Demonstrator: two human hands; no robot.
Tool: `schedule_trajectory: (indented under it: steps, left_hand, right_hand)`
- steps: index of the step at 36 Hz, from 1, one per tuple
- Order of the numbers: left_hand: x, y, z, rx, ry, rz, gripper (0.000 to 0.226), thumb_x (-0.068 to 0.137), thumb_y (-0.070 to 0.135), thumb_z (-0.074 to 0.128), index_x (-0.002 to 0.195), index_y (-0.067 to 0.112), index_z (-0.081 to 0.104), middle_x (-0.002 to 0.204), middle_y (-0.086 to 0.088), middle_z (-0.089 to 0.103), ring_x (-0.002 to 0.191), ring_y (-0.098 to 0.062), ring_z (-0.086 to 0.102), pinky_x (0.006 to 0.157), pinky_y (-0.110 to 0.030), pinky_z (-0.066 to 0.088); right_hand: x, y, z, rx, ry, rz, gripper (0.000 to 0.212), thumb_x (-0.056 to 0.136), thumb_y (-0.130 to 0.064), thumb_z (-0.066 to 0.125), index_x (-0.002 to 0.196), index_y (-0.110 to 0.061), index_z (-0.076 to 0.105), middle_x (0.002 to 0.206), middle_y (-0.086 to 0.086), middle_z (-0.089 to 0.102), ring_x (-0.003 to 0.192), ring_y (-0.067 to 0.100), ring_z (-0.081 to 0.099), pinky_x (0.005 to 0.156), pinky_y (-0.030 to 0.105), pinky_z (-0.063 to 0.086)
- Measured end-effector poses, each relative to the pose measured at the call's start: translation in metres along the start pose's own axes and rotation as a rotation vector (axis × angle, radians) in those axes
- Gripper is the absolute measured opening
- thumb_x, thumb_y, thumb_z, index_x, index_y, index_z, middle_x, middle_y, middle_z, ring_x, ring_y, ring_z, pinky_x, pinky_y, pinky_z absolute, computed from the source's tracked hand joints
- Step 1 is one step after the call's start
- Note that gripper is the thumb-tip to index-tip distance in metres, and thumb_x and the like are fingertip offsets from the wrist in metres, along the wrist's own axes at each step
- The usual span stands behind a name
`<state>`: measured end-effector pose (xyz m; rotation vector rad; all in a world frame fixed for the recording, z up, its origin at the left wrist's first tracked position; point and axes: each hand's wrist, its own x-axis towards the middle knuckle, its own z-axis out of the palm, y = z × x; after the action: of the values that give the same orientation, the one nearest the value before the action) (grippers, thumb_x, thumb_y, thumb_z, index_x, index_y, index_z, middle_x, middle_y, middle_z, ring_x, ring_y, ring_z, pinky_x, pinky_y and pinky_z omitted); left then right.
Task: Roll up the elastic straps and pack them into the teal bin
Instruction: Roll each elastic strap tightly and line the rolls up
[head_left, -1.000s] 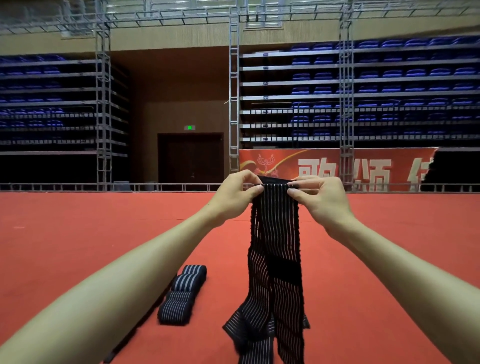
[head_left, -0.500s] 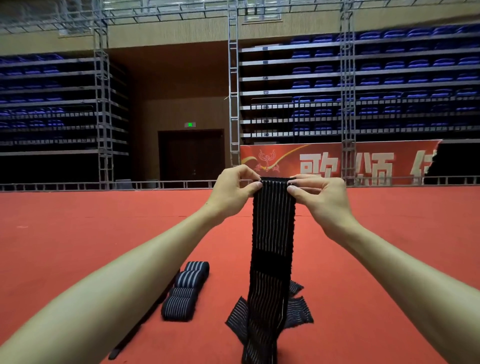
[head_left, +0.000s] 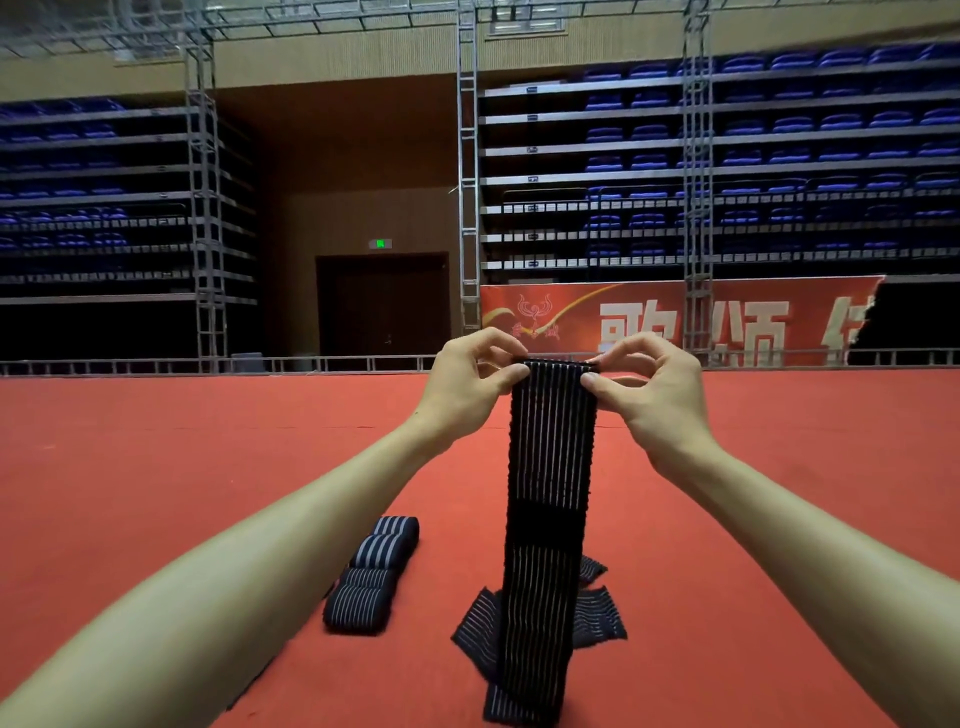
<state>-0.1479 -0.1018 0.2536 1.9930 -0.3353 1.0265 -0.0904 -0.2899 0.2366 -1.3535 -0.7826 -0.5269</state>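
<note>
Four rolled straps on red carpet, blue seats beyond.

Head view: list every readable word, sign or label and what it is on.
"歌颂" in white on the red banner; a third character is cut off at the torn edge.
Green sign above the door: too small to read.
Tags on the tiers: too small to read.

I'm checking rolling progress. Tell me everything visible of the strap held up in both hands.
The strap is a long black elastic band with thin pale lengthwise stripes and a plain dark patch midway. It hangs upright, its top edge pinched between the left hand and right hand, where it looks folded over. Its lower end lies crumpled on the red floor.
</note>
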Motion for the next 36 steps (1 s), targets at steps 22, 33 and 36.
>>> schedule_trajectory:
  steps: [22,33,36]
  left_hand:
    - [-0.005,-0.006,0.002,-0.141,0.045,-0.008,0.022,0.088,-0.005,0.066,0.084,0.016,0.071,0.078,-0.005,0.066,0.079,-0.016,0.065,0.081,-0.035,0.06]
    - [-0.036,-0.024,0.018,-0.155,-0.126,0.06,0.061,0.09,-0.013,0.056,0.116,0.036,0.03,0.119,-0.009,0.051,0.084,-0.014,0.063,0.078,-0.027,0.057]
    - [-0.05,-0.042,0.03,-0.086,-0.218,0.033,0.062,0.09,-0.013,0.053,0.113,0.039,0.027,0.114,-0.008,0.048,0.085,-0.021,0.065,0.075,-0.038,0.061]
  right_hand:
    - [-0.015,0.016,0.008,-0.181,-0.293,-0.143,0.018,0.087,-0.001,0.07,0.098,-0.016,0.066,0.096,-0.013,0.065,0.087,-0.004,0.064,0.077,0.011,0.05]
    - [-0.015,0.022,0.024,-0.036,-0.091,-0.124,0.033,0.085,0.009,0.066,0.096,-0.021,0.067,0.1,-0.012,0.069,0.099,0.003,0.065,0.089,0.03,0.056]
    - [-0.011,0.022,0.024,0.019,-0.031,-0.099,0.029,0.089,0.006,0.064,0.099,-0.021,0.067,0.105,-0.009,0.068,0.105,0.006,0.064,0.089,0.034,0.057]
